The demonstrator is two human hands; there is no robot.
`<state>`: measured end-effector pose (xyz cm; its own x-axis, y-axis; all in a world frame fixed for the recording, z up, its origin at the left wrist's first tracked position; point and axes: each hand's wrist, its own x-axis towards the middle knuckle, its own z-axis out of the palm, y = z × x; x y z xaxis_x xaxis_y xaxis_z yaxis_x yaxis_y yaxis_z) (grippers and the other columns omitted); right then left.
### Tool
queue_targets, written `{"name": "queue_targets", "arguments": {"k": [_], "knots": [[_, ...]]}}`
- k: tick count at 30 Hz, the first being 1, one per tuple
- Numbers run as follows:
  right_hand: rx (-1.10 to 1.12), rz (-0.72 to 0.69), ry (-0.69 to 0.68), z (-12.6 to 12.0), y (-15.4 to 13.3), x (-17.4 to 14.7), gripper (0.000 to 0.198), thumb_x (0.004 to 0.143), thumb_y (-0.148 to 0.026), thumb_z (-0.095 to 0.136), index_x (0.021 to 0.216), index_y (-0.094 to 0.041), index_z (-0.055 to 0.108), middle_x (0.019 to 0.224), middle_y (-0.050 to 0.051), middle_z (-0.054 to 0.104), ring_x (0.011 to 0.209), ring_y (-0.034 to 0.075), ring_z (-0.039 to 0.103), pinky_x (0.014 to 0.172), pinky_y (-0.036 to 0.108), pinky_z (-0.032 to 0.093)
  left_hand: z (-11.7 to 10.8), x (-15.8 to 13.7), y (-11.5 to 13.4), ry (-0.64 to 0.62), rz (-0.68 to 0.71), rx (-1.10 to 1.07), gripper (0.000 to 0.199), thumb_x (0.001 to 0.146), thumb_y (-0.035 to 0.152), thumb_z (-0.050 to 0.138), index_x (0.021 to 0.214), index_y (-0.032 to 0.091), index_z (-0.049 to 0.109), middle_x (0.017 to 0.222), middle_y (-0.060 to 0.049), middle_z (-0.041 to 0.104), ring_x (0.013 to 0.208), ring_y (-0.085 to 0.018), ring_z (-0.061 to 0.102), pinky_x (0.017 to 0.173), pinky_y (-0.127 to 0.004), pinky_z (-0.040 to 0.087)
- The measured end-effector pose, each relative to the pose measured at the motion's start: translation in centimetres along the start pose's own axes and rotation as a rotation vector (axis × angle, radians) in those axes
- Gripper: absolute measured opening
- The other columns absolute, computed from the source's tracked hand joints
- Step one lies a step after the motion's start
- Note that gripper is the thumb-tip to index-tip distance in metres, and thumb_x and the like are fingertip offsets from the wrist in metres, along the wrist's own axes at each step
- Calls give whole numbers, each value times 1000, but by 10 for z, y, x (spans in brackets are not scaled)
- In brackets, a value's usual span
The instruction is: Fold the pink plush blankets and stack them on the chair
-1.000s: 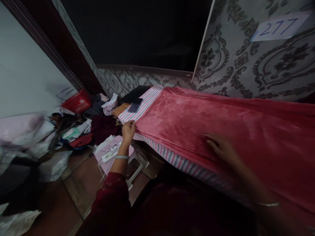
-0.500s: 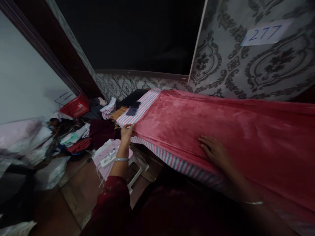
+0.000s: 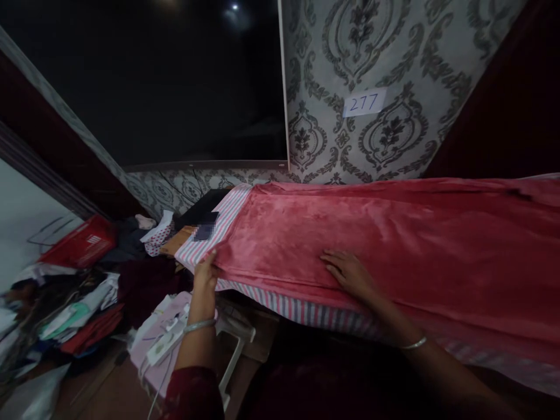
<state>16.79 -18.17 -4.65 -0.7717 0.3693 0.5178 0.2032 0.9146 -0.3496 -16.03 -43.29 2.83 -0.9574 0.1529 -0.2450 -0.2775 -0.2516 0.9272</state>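
A red plush blanket [image 3: 280, 233] lies spread in long layers over a striped cloth [image 3: 230, 204] in pink, white and grey. The striped edge shows at the left end and hangs along the front. At the blanket's near left corner, my left hand [image 3: 205, 275] is closed on the edge, thumb on top; its other fingers are partly hidden. My right hand [image 3: 350, 275] rests open and palm down on the blanket near its front edge, fingers pointing left. A dark blurred item [image 3: 205, 226] sits on the striped cloth beyond my left hand.
A large black screen [image 3: 184, 87] and a paper marked 277 [image 3: 364, 102] are on the patterned wall. A pink stool [image 3: 160, 344] bearing a power strip [image 3: 164, 348] stands below my left arm. Clothes [image 3: 144, 286] and a red basket [image 3: 83, 240] are at the left.
The view has turned to the right, so everything sits further left in the picture. My left hand still grips the corner, and my right hand stays flat on the blanket.
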Motion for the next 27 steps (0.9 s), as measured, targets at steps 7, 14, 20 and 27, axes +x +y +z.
{"name": "queue_targets", "arguments": {"k": [7, 14, 20, 27], "knots": [[-3, 26, 20, 5, 1, -1, 37, 102, -31, 46, 125, -24, 75, 129, 10, 73, 121, 28, 68, 105, 51, 53, 17, 1, -1, -83, -185, -195, 13, 81, 2, 68, 85, 13, 67, 74, -3, 73, 66, -14, 72, 75, -26, 62], [166, 75, 2, 4, 2, 4, 34, 98, -33, 53, 120, -26, 77, 128, 10, 74, 120, 30, 68, 106, 54, 51, 44, 4, 13, -117, -73, -177, 13, 75, 5, 72, 84, 14, 69, 73, -1, 73, 66, -12, 70, 74, -22, 59], [735, 387, 144, 3, 13, 12, 39, 87, -45, 65, 120, -27, 74, 127, 8, 74, 121, 29, 67, 111, 52, 47, 133, -24, 31, -390, 304, 6, 20, 68, 20, 76, 88, 16, 73, 75, 0, 72, 72, -17, 69, 74, -29, 58], [1463, 842, 388, -29, 47, 23, 28, 88, -42, 63, 114, -30, 62, 114, 6, 75, 100, 22, 74, 93, 43, 59, 219, -144, -33, -992, 967, 853, 13, 85, 14, 56, 88, 17, 68, 89, -6, 73, 81, -20, 66, 81, -32, 52]]}}
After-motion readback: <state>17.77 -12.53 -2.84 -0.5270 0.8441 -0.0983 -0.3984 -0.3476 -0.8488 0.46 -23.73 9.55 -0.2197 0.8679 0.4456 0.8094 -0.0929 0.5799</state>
